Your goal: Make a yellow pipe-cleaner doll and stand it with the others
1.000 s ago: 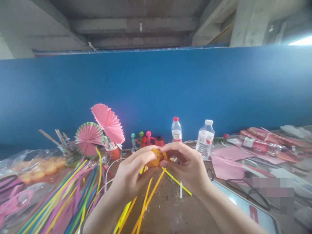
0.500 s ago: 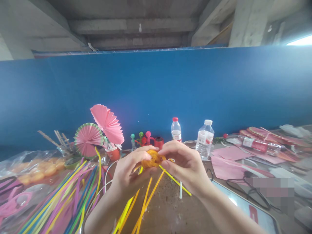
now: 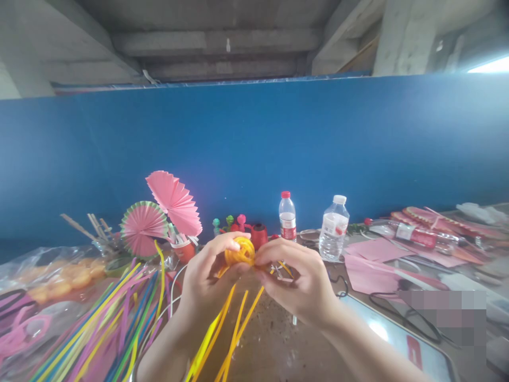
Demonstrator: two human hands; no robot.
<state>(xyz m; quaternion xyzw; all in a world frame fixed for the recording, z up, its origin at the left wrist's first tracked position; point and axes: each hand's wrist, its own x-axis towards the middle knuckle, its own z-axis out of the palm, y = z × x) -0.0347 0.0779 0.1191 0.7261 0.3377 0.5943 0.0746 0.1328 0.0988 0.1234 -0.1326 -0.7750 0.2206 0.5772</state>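
My left hand is closed around a ball of coiled orange-yellow pipe cleaner, fingers above and thumb below it. At the ball's right side, my right hand pinches an orange pipe cleaner strand, and a stretch of it shows behind the fingers. The pinching fingertips touch the ball's edge. Several loose orange pipe cleaners and a bright yellow one lie on the brown table under my hands.
Many coloured pipe cleaners lie at the left, near pink paper fans in a cup. Two water bottles stand at the back, beside small figures. A tablet, cables and pink paper are on the right.
The ball has turned and shifted slightly left in my left hand, showing its round coiled side. My right fingers have moved from its top to a pinch at its right edge.
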